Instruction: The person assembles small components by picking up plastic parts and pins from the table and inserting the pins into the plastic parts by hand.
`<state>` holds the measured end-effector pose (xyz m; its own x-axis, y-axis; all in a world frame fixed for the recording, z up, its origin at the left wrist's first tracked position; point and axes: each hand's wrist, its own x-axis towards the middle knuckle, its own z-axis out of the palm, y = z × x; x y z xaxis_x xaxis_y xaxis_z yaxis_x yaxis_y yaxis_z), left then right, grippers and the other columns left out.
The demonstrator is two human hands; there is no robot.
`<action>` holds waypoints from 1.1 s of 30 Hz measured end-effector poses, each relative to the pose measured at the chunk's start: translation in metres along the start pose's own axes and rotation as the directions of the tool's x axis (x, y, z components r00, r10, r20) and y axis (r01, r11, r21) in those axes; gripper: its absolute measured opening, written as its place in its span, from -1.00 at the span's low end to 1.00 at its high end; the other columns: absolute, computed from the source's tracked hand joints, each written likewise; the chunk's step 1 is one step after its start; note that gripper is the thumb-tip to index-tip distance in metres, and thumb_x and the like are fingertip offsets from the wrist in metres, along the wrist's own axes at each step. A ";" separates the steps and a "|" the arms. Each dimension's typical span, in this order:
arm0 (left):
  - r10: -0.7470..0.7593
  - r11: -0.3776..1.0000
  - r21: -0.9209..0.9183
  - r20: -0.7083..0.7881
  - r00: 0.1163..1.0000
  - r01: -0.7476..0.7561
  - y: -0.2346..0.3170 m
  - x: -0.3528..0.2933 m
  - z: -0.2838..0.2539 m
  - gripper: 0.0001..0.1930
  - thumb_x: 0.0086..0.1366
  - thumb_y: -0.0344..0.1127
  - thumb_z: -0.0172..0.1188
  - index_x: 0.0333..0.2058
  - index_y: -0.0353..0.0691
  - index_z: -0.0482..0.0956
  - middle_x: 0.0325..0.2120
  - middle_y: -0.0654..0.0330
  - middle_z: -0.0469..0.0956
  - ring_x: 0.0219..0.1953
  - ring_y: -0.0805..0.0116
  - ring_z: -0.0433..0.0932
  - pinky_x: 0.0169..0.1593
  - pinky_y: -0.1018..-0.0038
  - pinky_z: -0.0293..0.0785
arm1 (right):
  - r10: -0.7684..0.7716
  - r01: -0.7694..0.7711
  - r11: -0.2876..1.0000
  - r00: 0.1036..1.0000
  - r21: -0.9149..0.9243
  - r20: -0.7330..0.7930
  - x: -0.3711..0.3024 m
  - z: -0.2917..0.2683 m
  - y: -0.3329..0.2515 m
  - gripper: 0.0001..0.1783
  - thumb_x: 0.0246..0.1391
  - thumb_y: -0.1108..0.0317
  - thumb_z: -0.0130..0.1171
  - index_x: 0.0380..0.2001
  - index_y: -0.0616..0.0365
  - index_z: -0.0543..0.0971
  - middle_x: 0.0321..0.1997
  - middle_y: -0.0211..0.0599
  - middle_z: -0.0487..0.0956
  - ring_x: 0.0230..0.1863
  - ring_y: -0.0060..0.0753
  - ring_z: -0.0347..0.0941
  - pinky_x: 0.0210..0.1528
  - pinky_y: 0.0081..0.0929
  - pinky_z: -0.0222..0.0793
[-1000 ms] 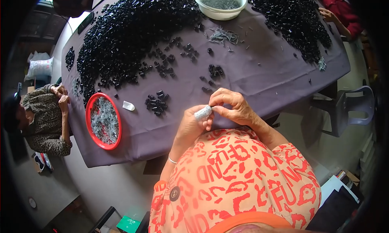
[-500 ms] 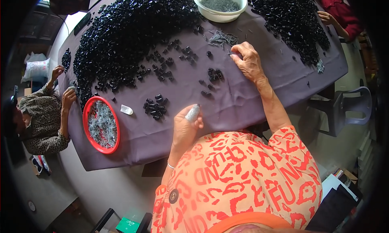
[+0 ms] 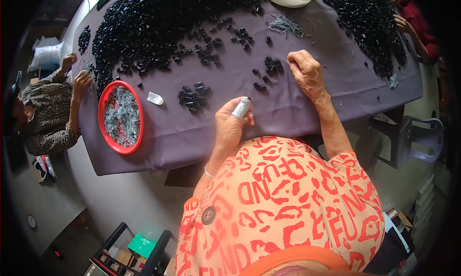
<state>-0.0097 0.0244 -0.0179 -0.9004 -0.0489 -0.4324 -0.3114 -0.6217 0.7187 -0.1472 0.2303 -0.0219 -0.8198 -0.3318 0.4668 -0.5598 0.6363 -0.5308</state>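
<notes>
My left hand [image 3: 231, 123] is closed near the table's front edge. Its thumb is wrapped in silver-grey tape, and a small black plastic piece [image 3: 248, 99] shows at the thumb tip, mostly hidden by the fingers. To the right, my right hand [image 3: 307, 73] pinches a thin grey pin [image 3: 288, 60] between thumb and forefinger. Beyond that hand lies a loose heap of grey pins [image 3: 286, 25]. A few black plastic pieces [image 3: 273, 66] lie just left of its fingertips, and another small group of black pieces [image 3: 194, 97] is left of my left hand.
A red-rimmed basket [image 3: 139, 125] holds grey pieces, with a white object [image 3: 155, 98] beside it. Large black heaps [image 3: 144, 26] cover the purple tablecloth's [image 3: 163, 156] far side. A white basin [image 3: 290, 1] stands there. People sit left and right; a grey chair [image 3: 418, 139] is at right.
My right hand has drawn back from the pin heap toward me, still pinching a pin. My left hand keeps its closed pose. The whole view has shifted, so the table sits higher.
</notes>
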 end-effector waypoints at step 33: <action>0.608 0.405 0.711 0.261 0.750 -0.575 -0.001 -0.023 0.005 -0.85 0.17 -0.59 0.11 -0.28 -0.33 0.57 -0.43 0.29 0.46 -0.45 0.57 0.42 -0.39 0.62 0.37 | -0.180 0.096 0.945 0.950 0.312 0.256 -0.041 -0.010 -0.102 -0.87 -0.05 0.61 0.16 -0.36 0.26 0.49 -0.45 -0.19 0.53 -0.45 -0.21 0.50 -0.41 -0.44 0.41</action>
<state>0.0098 0.0305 -0.0058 -0.9438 -0.2108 0.2544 0.1757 0.3320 0.9268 -0.0556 0.1861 0.0200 -0.7085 -0.6082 0.3580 -0.6452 0.3526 -0.6778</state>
